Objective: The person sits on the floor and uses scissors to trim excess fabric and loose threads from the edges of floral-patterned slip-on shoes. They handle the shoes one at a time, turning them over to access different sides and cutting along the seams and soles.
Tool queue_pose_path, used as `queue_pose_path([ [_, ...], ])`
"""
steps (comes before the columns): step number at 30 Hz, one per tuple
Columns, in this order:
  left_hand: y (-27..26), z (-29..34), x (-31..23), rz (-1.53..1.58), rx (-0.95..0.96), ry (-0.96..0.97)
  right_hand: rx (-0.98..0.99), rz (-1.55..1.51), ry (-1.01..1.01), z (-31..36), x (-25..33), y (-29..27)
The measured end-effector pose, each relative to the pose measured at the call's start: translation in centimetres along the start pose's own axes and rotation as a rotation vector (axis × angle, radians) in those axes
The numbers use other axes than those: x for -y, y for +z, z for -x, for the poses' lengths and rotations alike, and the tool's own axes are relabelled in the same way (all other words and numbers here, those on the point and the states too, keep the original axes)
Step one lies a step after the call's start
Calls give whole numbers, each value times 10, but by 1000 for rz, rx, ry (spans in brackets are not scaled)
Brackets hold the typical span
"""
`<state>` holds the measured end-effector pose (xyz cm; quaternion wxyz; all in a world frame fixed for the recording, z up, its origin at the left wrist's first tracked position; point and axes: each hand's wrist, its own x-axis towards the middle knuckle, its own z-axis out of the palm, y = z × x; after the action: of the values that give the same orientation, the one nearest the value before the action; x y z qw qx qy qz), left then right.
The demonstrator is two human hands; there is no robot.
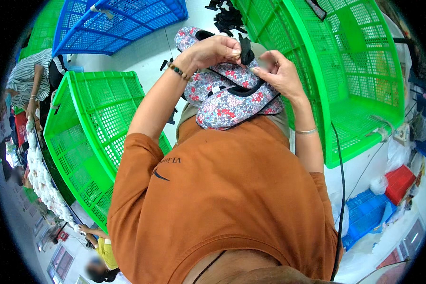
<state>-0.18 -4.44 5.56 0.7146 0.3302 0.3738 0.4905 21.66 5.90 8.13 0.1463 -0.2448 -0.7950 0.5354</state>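
Note:
A stack of floral fabric shoe uppers (232,97) with black edging rests on my lap, above my orange shirt. My left hand (213,49) pinches a small black strap piece (245,49) at the top of the stack. My right hand (279,71) rests its fingers on the edge of the top floral upper, next to the same black piece. A beaded bracelet is on my left wrist and a thin bangle on my right.
A green plastic crate (87,137) stands at my left and a larger green crate (355,80) at my right. A blue crate (118,21) lies beyond, with loose black strap pieces (227,19) on the white floor. A person in a striped shirt (31,78) works at far left.

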Motion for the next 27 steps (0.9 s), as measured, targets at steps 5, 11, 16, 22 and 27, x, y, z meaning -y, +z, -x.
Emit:
queue_pose_path([
  [5,28,26,25,-345,-351,281,5,-141,-45,-5,-5,6],
  [11,41,10,32,-1291,-743,661,-10,-73,-59,-6,-15,17],
  [16,43,10,0,-965,-322,379,-32,-144,-58,0,-2,11],
  [22,58,18,-41,-953,-60,226,-19,-298,-76,10,28,8],
  [27,68,11,-27,-661,-167,326,-134,-174,-264,0,26,10],
])
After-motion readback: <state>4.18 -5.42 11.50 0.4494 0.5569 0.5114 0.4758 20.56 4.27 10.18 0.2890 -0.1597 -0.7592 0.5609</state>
